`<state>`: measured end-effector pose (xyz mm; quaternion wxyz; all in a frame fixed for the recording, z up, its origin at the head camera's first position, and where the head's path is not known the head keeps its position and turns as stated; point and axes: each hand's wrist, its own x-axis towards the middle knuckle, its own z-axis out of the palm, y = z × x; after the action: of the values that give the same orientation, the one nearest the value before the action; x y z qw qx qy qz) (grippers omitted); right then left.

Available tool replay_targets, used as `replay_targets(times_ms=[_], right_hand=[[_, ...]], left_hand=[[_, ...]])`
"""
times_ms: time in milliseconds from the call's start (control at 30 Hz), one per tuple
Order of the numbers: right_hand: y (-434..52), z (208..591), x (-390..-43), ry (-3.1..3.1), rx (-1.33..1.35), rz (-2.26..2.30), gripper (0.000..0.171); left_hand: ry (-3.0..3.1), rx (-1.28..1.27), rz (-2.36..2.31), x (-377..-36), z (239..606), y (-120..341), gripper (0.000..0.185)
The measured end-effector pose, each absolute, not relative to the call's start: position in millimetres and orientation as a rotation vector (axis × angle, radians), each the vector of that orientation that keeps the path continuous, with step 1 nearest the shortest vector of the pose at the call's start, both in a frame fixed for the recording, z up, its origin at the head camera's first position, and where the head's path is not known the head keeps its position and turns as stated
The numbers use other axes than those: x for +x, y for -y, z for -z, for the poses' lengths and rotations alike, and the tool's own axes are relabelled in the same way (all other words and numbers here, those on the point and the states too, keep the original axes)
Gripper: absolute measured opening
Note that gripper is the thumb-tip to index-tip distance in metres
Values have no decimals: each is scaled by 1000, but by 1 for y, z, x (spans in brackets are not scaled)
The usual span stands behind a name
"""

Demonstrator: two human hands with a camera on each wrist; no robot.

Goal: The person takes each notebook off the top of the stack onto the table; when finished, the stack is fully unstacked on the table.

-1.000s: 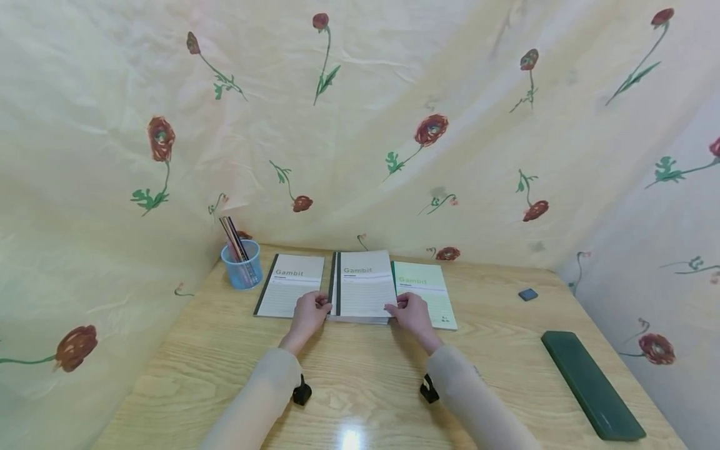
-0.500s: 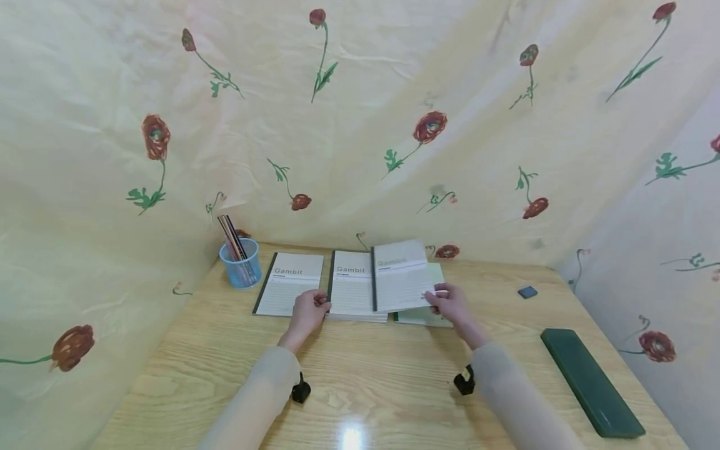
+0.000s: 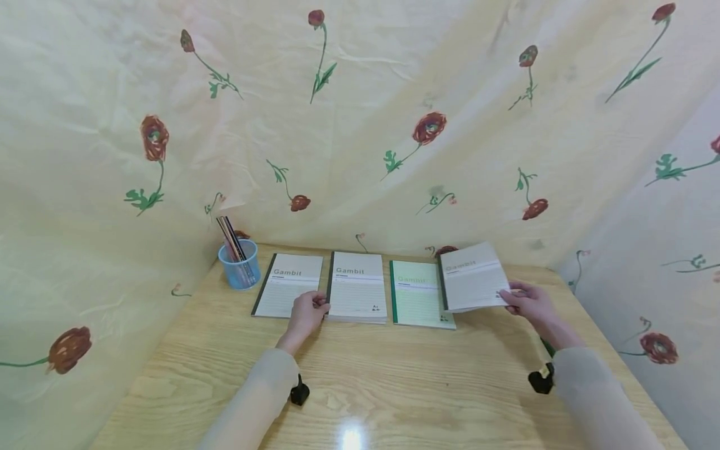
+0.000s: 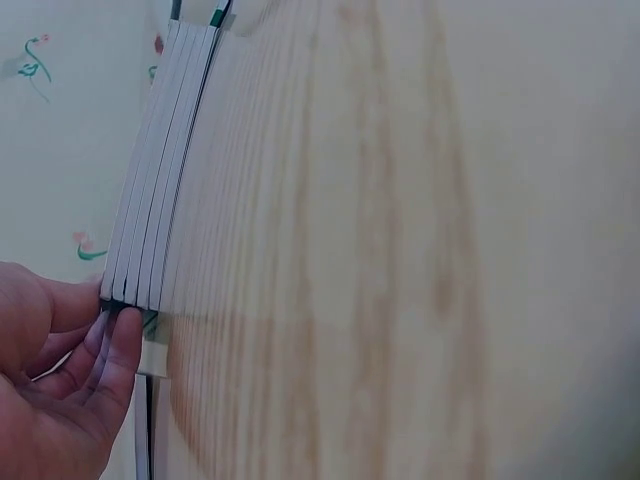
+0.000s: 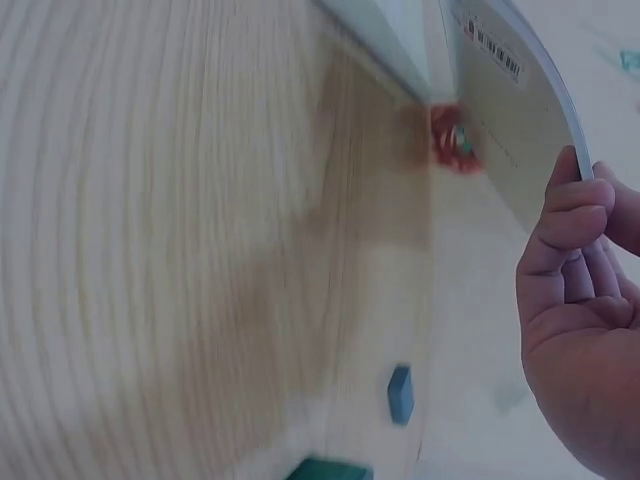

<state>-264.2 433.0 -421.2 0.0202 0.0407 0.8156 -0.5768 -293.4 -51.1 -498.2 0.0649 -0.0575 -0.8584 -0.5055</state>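
Observation:
Three "Gambit" notebooks lie in a row at the back of the wooden table: a grey one (image 3: 289, 284), a stack of grey ones (image 3: 357, 295) in the middle, and a green one (image 3: 418, 292). My left hand (image 3: 308, 311) rests against the near left corner of the stack, its fingertips (image 4: 118, 330) touching the stack's edge (image 4: 150, 225). My right hand (image 3: 529, 301) pinches the right edge of a fourth grey notebook (image 3: 471, 276) and holds it tilted above the table, to the right of the green one. The right wrist view shows its fingers (image 5: 565, 225) curled round the notebook's edge (image 5: 520, 140).
A blue cup of pencils (image 3: 240, 263) stands at the back left. A small dark eraser (image 5: 400, 392) and a long dark green case (image 5: 328, 468) show in the right wrist view, on the table's right side. Flowered cloth (image 3: 360, 125) hangs close behind and at both sides.
My right hand lifted the top grey notebook off the middle stack and carried it to the right, past the green notebook. The left hand stayed at the stack's corner.

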Motion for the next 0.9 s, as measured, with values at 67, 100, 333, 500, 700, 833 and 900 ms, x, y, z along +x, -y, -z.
replay_targets(times_ms=[67, 100, 333, 500, 700, 833, 900], right_hand=[[-445, 423, -262, -2546, 140, 1761, 55], [-451, 424, -261, -2554, 146, 1743, 52], [-471, 433, -258, -2667, 221, 1512, 46], [-473, 432, -257, -2788, 280, 1207, 50], [-464, 427, -257, -2963, 291, 796, 36], [-460, 432, -258, -3001, 338, 614, 36], [-459, 435, -258, -2990, 367, 575, 37]], left_hand=[[2590, -170, 1529, -294, 498, 51, 17], [2589, -168, 1531, -294, 499, 52, 17], [2581, -167, 1532, -293, 500, 52, 17], [2575, -168, 1547, -293, 499, 52, 17], [2591, -142, 1546, -294, 498, 52, 17], [2594, -145, 1538, -295, 499, 51, 17], [2594, -143, 1536, -295, 500, 51, 17]])
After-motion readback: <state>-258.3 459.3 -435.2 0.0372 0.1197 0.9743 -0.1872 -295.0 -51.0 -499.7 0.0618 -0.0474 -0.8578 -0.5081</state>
